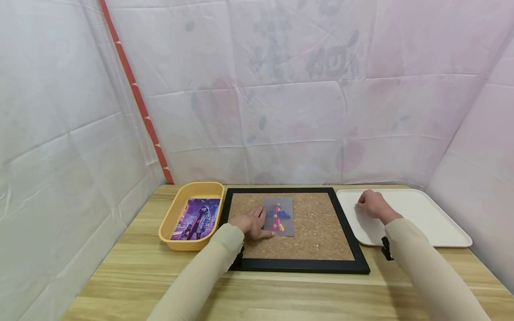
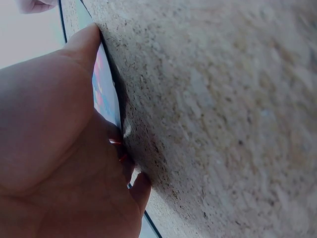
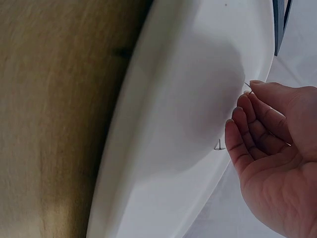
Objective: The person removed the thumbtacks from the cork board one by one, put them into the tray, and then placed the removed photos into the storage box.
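A grey picture card (image 1: 284, 208) with a colourful design lies on a black-framed cork board (image 1: 321, 223). My left hand (image 1: 250, 224) rests at its left side, thumb and fingers spread, with the thumb over the lower edge. In the left wrist view, the fingertips (image 2: 143, 186) press close to the cork. Over the white tray (image 1: 425, 216) on the right, my right hand (image 1: 373, 206) pinches a thumbtack (image 3: 248, 88) between thumb and index finger, its pin showing past the fingertips. Another metal thumbtack (image 3: 219, 146) sits point up on the tray.
A yellow tray (image 1: 165, 225) stands left of the board, holding a purple picture card (image 1: 196, 218) of a hooded figure. Everything lies on a wooden table (image 1: 289, 296). White sheeting (image 1: 281, 111) closes off the back and both sides.
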Demonstrator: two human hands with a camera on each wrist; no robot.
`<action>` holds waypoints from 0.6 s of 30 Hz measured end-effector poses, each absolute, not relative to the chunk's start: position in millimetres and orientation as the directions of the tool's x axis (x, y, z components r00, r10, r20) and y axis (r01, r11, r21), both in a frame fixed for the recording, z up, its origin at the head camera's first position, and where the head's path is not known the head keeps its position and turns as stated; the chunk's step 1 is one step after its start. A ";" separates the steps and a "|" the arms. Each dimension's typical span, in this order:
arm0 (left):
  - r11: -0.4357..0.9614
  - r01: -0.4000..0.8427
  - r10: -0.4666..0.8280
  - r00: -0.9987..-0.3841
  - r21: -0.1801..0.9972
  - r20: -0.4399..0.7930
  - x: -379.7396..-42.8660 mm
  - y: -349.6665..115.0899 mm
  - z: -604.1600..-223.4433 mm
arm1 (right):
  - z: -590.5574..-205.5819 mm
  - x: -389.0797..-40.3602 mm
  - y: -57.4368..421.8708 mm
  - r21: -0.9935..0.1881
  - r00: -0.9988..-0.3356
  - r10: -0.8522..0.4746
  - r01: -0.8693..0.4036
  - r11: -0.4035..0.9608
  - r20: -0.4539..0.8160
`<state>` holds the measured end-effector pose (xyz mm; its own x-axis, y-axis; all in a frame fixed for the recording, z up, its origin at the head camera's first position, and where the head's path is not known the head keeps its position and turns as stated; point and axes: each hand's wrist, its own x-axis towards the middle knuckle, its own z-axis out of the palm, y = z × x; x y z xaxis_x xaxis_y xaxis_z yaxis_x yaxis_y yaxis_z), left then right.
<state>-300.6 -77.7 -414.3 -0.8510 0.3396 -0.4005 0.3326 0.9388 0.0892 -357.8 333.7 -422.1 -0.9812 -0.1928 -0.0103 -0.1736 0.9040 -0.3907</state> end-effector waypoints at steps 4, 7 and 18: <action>0.938 0.335 0.343 -0.849 0.094 -0.402 -300.6 -77.6 -414.9 | -423.9 -357.9 334.8 -0.394 -0.983 -0.184 -0.160 0.905 -0.022; 0.936 0.339 0.348 -0.847 0.095 -0.402 -299.9 -77.6 -414.2 | -425.0 -357.4 335.1 -0.397 -0.984 -0.177 -0.152 0.905 -0.026; 0.938 0.338 0.341 -0.852 0.081 -0.397 -301.1 -76.9 -416.2 | -425.8 -356.9 335.6 -0.406 -0.986 -0.161 -0.134 0.904 -0.033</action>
